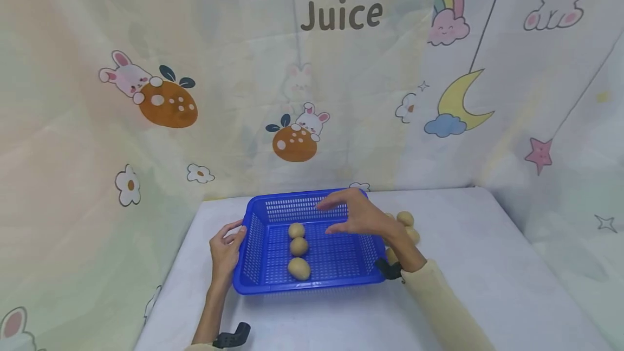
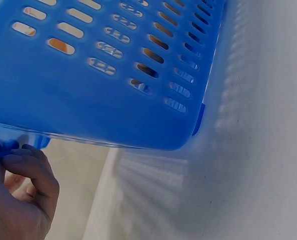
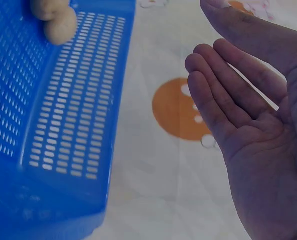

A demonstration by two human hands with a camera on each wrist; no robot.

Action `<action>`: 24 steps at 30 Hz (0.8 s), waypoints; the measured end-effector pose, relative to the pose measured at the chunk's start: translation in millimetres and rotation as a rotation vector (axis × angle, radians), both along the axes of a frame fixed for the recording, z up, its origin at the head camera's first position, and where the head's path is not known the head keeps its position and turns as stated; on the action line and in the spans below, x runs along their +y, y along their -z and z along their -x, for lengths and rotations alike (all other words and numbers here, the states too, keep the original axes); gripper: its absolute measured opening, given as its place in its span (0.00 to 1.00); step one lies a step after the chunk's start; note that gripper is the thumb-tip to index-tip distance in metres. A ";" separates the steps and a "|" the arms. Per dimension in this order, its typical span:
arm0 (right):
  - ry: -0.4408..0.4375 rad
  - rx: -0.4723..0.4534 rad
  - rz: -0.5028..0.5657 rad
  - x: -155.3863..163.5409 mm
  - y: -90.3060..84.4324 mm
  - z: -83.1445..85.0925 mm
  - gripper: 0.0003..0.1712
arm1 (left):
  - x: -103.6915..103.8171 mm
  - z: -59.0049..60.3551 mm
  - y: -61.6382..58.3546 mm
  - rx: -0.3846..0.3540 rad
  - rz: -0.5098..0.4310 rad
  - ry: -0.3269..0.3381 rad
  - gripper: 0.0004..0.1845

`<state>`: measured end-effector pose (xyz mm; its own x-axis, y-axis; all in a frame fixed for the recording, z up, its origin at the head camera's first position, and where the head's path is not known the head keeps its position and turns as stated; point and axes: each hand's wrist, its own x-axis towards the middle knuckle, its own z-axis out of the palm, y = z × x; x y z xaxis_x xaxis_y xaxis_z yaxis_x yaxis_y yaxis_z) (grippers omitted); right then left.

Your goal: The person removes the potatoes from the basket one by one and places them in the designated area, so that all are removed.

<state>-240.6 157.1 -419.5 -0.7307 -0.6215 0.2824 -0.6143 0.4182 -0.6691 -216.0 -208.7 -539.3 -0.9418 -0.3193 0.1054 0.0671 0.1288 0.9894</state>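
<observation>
I see my left hand point(image 1: 225, 248) holding the blue basket's point(image 1: 253, 261) left rim on the table point(image 1: 487, 264) | my right hand point(image 1: 358, 218) open, empty, above the basket | three potatoes point(image 1: 298, 246) inside, more point(image 1: 405, 219) beside it

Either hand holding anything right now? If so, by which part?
Left hand grips the blue basket by its left rim. Right hand hovers open over the basket, holding nothing.

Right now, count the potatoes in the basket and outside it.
6 visible. Three potatoes sit in a row inside the blue basket. Three more lie on the table right of it, partly behind the right hand. Others may be hidden.
</observation>
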 end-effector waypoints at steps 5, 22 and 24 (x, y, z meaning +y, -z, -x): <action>-0.075 -0.041 -0.117 -19.5 4.1 4.1 0.33 | 0.0 0.4 2.4 0.001 0.010 0.001 0.17; -0.260 -0.014 -0.464 -71.6 10.5 11.0 0.36 | -1.2 1.4 -1.3 -0.020 0.029 0.010 0.17; -0.289 -0.005 -0.499 -77.9 16.0 12.8 0.36 | -0.6 0.0 -1.7 -0.025 0.030 0.006 0.18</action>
